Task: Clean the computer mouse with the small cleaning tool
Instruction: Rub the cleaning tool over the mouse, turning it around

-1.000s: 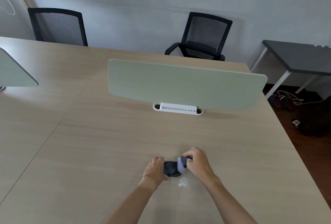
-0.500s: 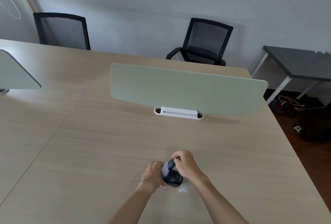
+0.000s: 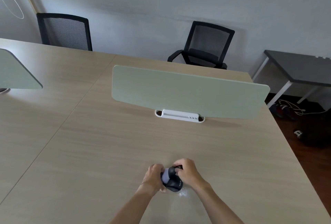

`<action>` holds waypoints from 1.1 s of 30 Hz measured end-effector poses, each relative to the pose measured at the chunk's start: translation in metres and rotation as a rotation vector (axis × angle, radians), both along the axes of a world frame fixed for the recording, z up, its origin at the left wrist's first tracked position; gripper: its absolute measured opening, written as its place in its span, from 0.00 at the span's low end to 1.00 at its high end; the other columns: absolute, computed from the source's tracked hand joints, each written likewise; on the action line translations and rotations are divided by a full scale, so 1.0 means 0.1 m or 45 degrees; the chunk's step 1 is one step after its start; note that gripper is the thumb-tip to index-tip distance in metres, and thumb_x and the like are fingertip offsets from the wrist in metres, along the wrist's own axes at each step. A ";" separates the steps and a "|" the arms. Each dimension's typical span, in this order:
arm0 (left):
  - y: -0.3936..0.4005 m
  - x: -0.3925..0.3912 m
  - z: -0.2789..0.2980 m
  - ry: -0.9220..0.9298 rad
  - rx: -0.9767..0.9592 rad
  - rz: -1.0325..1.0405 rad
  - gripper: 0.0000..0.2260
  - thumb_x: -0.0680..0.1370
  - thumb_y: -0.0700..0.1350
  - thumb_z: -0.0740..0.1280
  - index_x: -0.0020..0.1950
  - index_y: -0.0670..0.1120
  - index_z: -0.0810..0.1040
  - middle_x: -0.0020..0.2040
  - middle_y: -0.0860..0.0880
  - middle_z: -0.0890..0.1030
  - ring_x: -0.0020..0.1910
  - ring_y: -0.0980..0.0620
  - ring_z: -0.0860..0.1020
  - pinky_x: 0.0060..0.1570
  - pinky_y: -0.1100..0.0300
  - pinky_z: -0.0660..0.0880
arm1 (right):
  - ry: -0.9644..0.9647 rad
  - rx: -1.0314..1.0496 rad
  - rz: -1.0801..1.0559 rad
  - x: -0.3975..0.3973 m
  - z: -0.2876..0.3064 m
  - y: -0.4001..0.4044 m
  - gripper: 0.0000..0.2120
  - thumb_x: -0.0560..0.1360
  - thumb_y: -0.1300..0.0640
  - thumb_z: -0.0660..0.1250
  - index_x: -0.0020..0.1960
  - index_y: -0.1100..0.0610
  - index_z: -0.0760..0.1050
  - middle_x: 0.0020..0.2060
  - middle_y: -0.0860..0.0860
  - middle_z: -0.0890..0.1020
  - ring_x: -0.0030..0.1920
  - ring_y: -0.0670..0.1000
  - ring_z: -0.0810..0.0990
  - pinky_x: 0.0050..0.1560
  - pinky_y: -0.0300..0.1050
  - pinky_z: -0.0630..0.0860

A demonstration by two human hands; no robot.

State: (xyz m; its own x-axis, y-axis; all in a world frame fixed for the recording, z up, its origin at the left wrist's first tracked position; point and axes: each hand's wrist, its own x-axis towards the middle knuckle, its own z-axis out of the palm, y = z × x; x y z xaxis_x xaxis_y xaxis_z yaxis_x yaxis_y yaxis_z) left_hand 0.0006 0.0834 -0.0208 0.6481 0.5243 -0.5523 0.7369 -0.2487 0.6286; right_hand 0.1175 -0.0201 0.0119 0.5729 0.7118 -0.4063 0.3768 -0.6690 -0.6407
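A black computer mouse sits on the wooden desk near its front edge. My left hand grips the mouse's left side and holds it steady. My right hand pinches a small cleaning tool with a dark handle and a pale grey-lilac head. The head presses on the top of the mouse, next to my left fingers. Most of the mouse's front is hidden by both hands.
A small clear wrapper or wet patch lies just right of the mouse. A pale green divider panel on a white base stands mid-desk. Two black mesh chairs wait behind. The desk's right edge drops to a dark floor.
The cleaning tool's head has slid leftward across the mouse, from its right end toward my left hand. The mouse has turned slightly under my grip.
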 end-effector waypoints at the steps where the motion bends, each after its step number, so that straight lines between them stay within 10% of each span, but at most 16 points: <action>1: 0.00 0.00 -0.01 -0.003 0.017 -0.008 0.19 0.60 0.31 0.75 0.46 0.46 0.76 0.50 0.49 0.74 0.48 0.46 0.79 0.38 0.58 0.79 | -0.022 -0.009 0.015 0.02 0.00 -0.04 0.14 0.70 0.70 0.63 0.49 0.62 0.84 0.46 0.55 0.86 0.49 0.51 0.82 0.46 0.40 0.75; 6: 0.02 0.01 -0.03 0.032 0.047 -0.047 0.30 0.59 0.36 0.81 0.59 0.44 0.76 0.60 0.47 0.73 0.56 0.46 0.77 0.48 0.58 0.76 | -0.329 -0.208 0.083 0.16 0.11 -0.16 0.08 0.50 0.65 0.52 0.29 0.57 0.58 0.31 0.53 0.62 0.34 0.53 0.59 0.26 0.46 0.59; 12: 0.02 0.03 0.08 0.015 0.067 -0.066 0.26 0.58 0.35 0.81 0.53 0.42 0.77 0.55 0.43 0.80 0.52 0.44 0.80 0.43 0.57 0.75 | -0.160 0.074 -0.027 -0.02 0.06 -0.10 0.11 0.62 0.70 0.61 0.39 0.64 0.81 0.37 0.62 0.84 0.43 0.59 0.80 0.44 0.50 0.76; 20: -0.04 0.00 0.05 0.003 0.138 -0.096 0.29 0.59 0.36 0.82 0.58 0.40 0.77 0.58 0.41 0.78 0.55 0.40 0.79 0.50 0.52 0.77 | -0.324 0.084 -0.094 -0.02 0.02 -0.20 0.07 0.57 0.70 0.55 0.30 0.60 0.61 0.27 0.54 0.63 0.34 0.53 0.59 0.31 0.45 0.57; 26: -0.04 0.02 0.07 0.036 0.162 -0.128 0.27 0.59 0.36 0.81 0.55 0.41 0.77 0.55 0.42 0.79 0.54 0.40 0.79 0.48 0.52 0.77 | -0.088 0.070 -0.102 -0.03 0.00 -0.19 0.14 0.65 0.72 0.60 0.46 0.68 0.82 0.45 0.61 0.86 0.49 0.59 0.82 0.49 0.50 0.80; 33: -0.07 0.02 0.08 0.050 0.163 -0.119 0.27 0.59 0.38 0.82 0.54 0.41 0.76 0.55 0.43 0.78 0.51 0.41 0.79 0.44 0.55 0.75 | -0.282 0.210 -0.241 0.04 0.02 -0.33 0.08 0.57 0.69 0.55 0.24 0.59 0.66 0.23 0.51 0.63 0.29 0.51 0.59 0.30 0.45 0.59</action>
